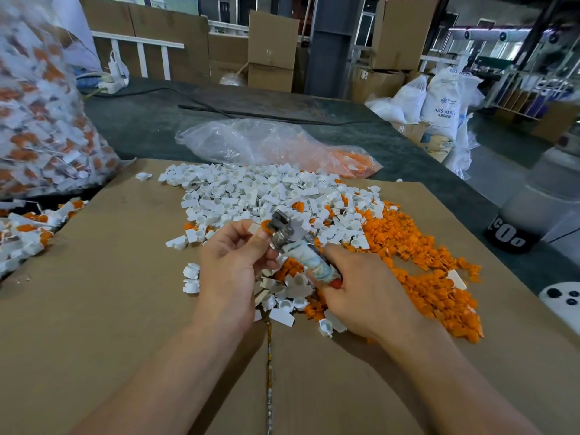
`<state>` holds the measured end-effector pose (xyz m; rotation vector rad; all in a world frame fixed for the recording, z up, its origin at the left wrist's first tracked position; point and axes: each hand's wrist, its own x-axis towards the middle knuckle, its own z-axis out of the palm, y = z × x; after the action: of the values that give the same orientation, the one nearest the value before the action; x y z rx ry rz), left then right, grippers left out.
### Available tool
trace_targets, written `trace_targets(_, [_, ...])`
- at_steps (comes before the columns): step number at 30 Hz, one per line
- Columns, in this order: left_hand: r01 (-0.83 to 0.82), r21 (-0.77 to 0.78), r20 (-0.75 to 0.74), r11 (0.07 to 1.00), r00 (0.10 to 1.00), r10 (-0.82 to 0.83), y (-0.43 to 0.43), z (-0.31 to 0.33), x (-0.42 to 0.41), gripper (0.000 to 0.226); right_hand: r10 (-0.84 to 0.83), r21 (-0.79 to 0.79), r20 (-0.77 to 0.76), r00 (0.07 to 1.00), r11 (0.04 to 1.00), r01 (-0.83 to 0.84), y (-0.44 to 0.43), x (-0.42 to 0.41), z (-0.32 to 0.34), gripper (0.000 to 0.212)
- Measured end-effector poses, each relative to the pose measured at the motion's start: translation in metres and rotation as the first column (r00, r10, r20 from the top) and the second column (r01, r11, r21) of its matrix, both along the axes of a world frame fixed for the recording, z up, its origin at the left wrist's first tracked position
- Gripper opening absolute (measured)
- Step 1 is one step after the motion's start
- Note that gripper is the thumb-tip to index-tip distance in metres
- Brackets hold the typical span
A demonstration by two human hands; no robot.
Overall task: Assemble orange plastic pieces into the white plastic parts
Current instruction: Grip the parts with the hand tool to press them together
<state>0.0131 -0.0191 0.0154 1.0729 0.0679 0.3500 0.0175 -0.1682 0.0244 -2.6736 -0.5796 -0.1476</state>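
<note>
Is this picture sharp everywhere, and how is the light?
Head view: light is soft and even, with faint shadows under the left hand and right hand; the tool and white part between them are slightly smeared; the filled bag at the left edge is soft and stretched by wide-angle distortion.
</note>
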Motion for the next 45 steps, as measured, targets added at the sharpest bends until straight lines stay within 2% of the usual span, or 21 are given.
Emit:
trace_targets(8, [-0.019, -0.033, 0.006, 0.999, 1.000, 0.019, 0.001, 0.002, 0.000, 0.020, -0.014, 0.026, 0.098, 0.995, 1.000, 0.012, -0.001, 0.001, -0.004, 0.020])
trace_targets(10, [-0.026, -0.084, 0.004, 0.996, 1.000, 0.026, 0.002, 0.005, -0.001, 0.020, -0.045, 0.056, 0.131, 0.990, 0.998, 0.038, -0.005, 0.005, -0.003, 0.021])
trace_targets(12, [-0.068, -0.198, -0.006, 0.978, 0.998, 0.068, 0.008, 0.009, 0.002, 0.018, -0.104, 0.093, 0.176, 0.979, 0.992, 0.088, -0.013, 0.010, -0.002, 0.023])
trace_targets(16, [-0.221, -0.454, -0.131, 0.863, 0.975, 0.181, 0.034, 0.012, 0.013, 0.018, -0.289, 0.103, 0.223, 0.931, 0.957, 0.272, -0.039, 0.025, 0.000, 0.035])
trace_targets(19, [-0.342, -0.559, -0.237, 0.755, 0.939, 0.250, 0.056, 0.008, 0.020, 0.022, -0.428, 0.071, 0.194, 0.883, 0.904, 0.423, -0.058, 0.035, -0.001, 0.047])
trace_targets(23, [-0.447, -0.624, -0.302, 0.642, 0.895, 0.329, 0.081, 0.001, 0.027, 0.025, -0.519, 0.037, 0.125, 0.845, 0.854, 0.519, -0.072, 0.043, -0.005, 0.060])
trace_targets(26, [-0.454, -0.700, -0.294, 0.551, 0.887, 0.357, 0.094, -0.003, 0.027, 0.013, -0.531, -0.003, 0.081, 0.843, 0.846, 0.533, -0.077, 0.046, -0.007, 0.068])
trace_targets(28, [-0.433, -0.702, -0.299, 0.565, 0.900, 0.318, 0.093, -0.002, 0.025, 0.009, -0.537, -0.036, 0.051, 0.842, 0.842, 0.539, -0.078, 0.047, -0.007, 0.073])
trace_targets(29, [-0.422, -0.664, -0.317, 0.617, 0.907, 0.279, 0.089, -0.001, 0.025, 0.012, -0.536, -0.047, 0.035, 0.844, 0.842, 0.537, -0.077, 0.047, -0.007, 0.073])
trace_targets(31, [-0.362, -0.500, -0.364, 0.787, 0.912, 0.188, 0.077, 0.000, 0.024, 0.016, -0.529, -0.061, 0.007, 0.849, 0.847, 0.528, -0.076, 0.048, -0.008, 0.069])
trace_targets(33, [-0.229, -0.208, -0.362, 0.951, 0.921, 0.143, 0.063, 0.002, 0.023, 0.012, -0.523, -0.080, -0.007, 0.852, 0.850, 0.521, -0.075, 0.048, -0.008, 0.066])
trace_targets(34, [-0.163, -0.027, -0.328, 0.986, 0.933, 0.145, 0.057, 0.003, 0.021, 0.010, -0.521, -0.092, -0.008, 0.854, 0.850, 0.518, -0.075, 0.048, -0.008, 0.067])
trace_targets(35, [-0.113, 0.158, -0.279, 0.981, 0.948, 0.154, 0.050, 0.002, 0.019, 0.011, -0.519, -0.105, -0.007, 0.855, 0.850, 0.516, -0.075, 0.048, -0.009, 0.069])
trace_targets(37, [-0.056, 0.473, -0.172, 0.879, 0.973, 0.155, 0.038, 0.000, 0.014, 0.015, -0.518, -0.125, -0.011, 0.855, 0.849, 0.513, -0.074, 0.049, -0.010, 0.075])
trace_targets(39, [-0.047, 0.660, -0.093, 0.750, 0.985, 0.144, 0.028, -0.003, 0.008, 0.018, -0.516, -0.148, -0.028, 0.856, 0.849, 0.507, -0.074, 0.050, -0.011, 0.080])
trace_targets(42, [-0.059, 0.809, -0.016, 0.585, 0.992, 0.122, 0.019, -0.006, 0.002, 0.018, -0.504, -0.190, -0.051, 0.862, 0.852, 0.487, -0.073, 0.050, -0.011, 0.083])
trace_targets(45, [-0.032, 0.915, 0.031, 0.402, 0.999, 0.010, 0.013, -0.009, -0.003, 0.020, -0.492, -0.220, -0.058, 0.869, 0.855, 0.469, -0.073, 0.050, -0.011, 0.085])
